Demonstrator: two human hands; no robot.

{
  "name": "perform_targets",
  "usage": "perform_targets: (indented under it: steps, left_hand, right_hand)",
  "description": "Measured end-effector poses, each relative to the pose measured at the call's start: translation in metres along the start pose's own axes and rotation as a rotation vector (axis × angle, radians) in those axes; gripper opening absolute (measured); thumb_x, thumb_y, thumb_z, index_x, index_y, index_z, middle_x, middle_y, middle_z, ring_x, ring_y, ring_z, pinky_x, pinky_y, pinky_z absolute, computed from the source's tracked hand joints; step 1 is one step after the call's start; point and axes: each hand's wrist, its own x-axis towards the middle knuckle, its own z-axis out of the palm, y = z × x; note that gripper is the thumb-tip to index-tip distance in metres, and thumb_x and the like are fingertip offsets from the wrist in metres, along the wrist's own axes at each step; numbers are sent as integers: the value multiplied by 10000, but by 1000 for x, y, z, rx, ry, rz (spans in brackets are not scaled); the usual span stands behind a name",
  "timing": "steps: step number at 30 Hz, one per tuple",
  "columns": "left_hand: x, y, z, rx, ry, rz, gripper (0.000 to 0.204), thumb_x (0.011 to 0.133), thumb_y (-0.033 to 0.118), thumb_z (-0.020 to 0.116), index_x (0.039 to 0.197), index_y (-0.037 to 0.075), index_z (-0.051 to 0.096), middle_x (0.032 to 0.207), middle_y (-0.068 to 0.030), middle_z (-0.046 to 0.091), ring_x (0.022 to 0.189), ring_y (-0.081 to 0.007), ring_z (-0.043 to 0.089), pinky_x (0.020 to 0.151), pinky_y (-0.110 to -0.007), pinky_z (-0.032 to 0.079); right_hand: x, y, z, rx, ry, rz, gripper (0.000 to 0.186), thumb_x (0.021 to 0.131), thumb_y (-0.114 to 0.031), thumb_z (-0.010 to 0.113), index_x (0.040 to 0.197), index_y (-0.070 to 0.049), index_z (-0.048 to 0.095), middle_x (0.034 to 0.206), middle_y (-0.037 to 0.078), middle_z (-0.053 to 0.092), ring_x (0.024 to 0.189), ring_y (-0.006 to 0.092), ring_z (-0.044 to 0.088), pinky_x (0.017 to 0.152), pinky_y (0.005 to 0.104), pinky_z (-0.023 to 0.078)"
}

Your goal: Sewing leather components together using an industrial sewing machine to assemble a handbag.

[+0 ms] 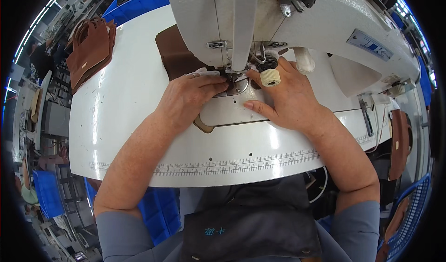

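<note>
Brown flat pc is seen at sewing mach., far L of needle plate; L hand is held nr it, fingers tog., R hand half-spread, thumb out; grips can't be told.

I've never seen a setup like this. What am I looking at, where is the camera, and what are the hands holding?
There's no robot here: these are a person's two bare hands at a white sewing machine. The single picture comes from a fisheye camera on the person's head, looking down, so straight edges bend.

The left hand and right hand flank the stitching area. A dark brown piece lies beyond the left hand. Some fingertips are hidden, so I can't tell whether either hand grips it.

On the white table are brown bag-shaped pieces at left and a slim tool at right.
</note>
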Motion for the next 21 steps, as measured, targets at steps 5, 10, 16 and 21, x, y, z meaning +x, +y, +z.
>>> perform_targets:
  steps: [5, 10, 16, 21]
  left_hand:
    - [0, -3, 0, -16, -33, -44, 359, 834, 3, 630, 1156, 88, 763, 1214, -44, 727, 1050, -232, 700, 919, -319, 579]
    - [2, -7, 6, -47, 23, -44, 390, 784, -44, 585, 1110, 60, 772, 1156, -90, 741, 1032, -256, 709, 888, -365, 555]
    - [4, -8, 7, -35, 31, -30, 404, 779, -59, 565, 1107, 57, 770, 1144, -88, 743, 1027, -265, 705, 889, -366, 550]
    - [5, -8, 5, -52, 31, -41, 407, 776, -63, 564, 1108, 53, 768, 1139, -91, 744, 1031, -265, 703, 893, -371, 549]
  right_hand:
    - [1, -1, 1, -6, -42, 30, 577, 882, -510, 695, 1262, -76, 674, 1121, 176, 631, 1065, 361, 563, 931, 477, 476]
    - [2, -1, 1, 8, -45, 33, 584, 883, -511, 690, 1262, -67, 668, 1166, 187, 637, 1127, 383, 557, 985, 498, 450]
    - [2, 1, 3, 35, -6, 16, 562, 891, -484, 690, 1255, -56, 663, 1180, 176, 638, 1144, 390, 554, 993, 506, 444]
    - [1, 8, 2, 145, 38, 58, 394, 950, -343, 679, 1205, -43, 676, 1152, 163, 654, 1074, 321, 595, 956, 440, 478]
